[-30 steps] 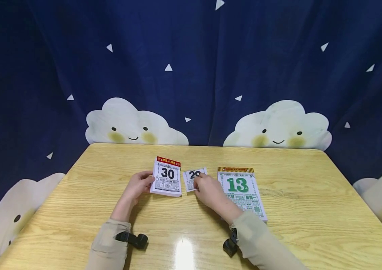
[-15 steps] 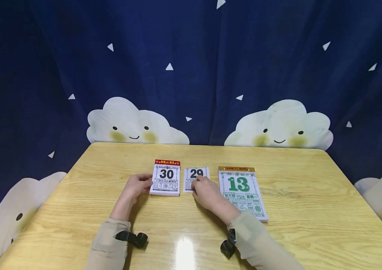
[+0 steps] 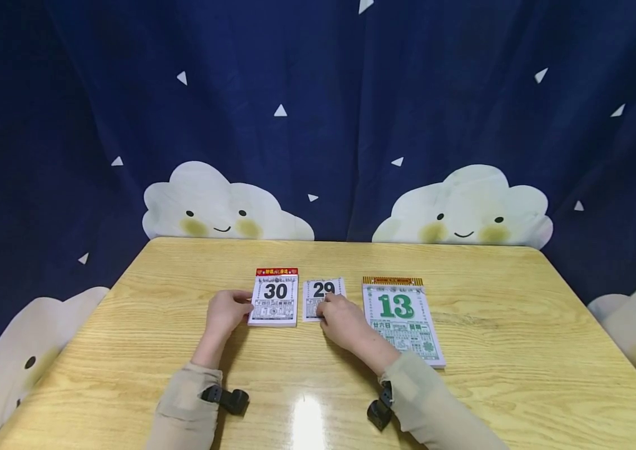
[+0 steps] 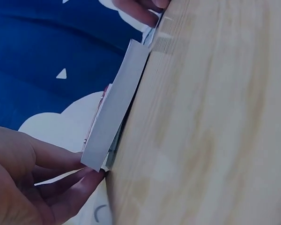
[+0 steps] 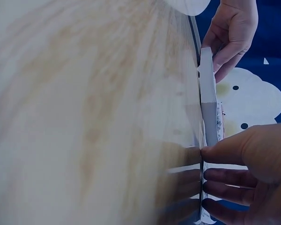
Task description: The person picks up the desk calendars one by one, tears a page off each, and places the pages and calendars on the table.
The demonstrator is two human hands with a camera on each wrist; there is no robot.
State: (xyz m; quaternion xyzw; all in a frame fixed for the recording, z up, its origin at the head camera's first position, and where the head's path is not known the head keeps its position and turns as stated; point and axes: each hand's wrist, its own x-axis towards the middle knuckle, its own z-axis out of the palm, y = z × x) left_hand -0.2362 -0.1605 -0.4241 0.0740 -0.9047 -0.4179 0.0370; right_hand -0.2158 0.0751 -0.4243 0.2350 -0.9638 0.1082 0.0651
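My left hand pinches the left edge of a small tear-off calendar with a red header and a black 30. In the left wrist view, that hand's fingers grip the pad's lower corner, with a narrow gap between pad and table. Just right of it lies a loose calendar page printed with 29. My right hand presses its fingertips on the page's lower right part, covering that corner; in the right wrist view its fingers reach down to the tabletop fairly straight.
A larger tear-off calendar with a green 13 and a gold-striped header lies right of the page, partly behind the right forearm. Everything rests on a wooden table. A dark blue curtain with clouds hangs behind its far edge.
The 30 calendar has turned from a slant to nearly straight and lies flatter. The 29 page has also straightened and been laid flat beside it, the right hand easing slightly lower.
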